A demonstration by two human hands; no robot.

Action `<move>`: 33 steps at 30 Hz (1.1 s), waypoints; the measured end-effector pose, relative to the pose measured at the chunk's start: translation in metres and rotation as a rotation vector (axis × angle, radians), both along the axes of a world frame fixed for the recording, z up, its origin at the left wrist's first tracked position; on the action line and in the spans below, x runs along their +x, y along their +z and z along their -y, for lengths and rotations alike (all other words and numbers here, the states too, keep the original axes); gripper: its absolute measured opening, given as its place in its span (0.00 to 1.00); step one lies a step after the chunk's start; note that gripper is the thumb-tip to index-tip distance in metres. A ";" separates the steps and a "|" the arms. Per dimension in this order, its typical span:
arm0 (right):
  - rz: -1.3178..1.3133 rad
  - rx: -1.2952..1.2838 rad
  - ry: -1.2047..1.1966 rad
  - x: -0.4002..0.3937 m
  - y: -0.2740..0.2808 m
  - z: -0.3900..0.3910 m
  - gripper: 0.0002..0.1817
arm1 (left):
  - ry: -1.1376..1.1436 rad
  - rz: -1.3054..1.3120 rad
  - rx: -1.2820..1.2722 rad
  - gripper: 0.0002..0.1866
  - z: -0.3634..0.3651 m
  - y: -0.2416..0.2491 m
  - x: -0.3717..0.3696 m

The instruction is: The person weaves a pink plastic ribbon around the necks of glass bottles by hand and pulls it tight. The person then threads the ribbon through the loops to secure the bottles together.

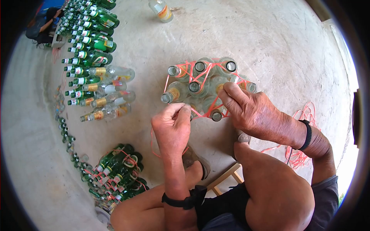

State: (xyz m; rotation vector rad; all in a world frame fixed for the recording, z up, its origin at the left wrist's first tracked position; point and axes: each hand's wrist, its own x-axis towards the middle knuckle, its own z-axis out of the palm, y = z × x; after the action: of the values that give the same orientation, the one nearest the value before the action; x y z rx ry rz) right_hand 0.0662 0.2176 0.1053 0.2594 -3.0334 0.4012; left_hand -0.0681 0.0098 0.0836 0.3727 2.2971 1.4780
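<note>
Pinching pink twine (211, 112) mid-frame, our left hand (172, 125) meets the lower left of the clear bottles (209, 87); our right hand (252, 111), fingers narrowed, covers their right.

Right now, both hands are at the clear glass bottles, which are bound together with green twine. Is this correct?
The twine is pink, not green, as the head view shows. The left hand and right hand are indeed at the clear glass bottles.

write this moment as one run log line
left hand: pinching by near bottles | right hand: over clear bottles | pink twine: wound around bottle necks
</note>
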 end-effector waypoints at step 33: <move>-0.045 0.000 0.178 0.000 -0.014 -0.041 0.31 | -0.118 -0.133 -0.011 0.03 0.039 -0.022 0.040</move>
State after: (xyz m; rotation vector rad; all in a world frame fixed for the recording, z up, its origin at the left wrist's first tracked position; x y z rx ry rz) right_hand 0.0659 0.2587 0.0912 0.5342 -2.9758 0.4001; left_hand -0.0279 -0.0296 0.0613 0.6099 2.3394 1.4216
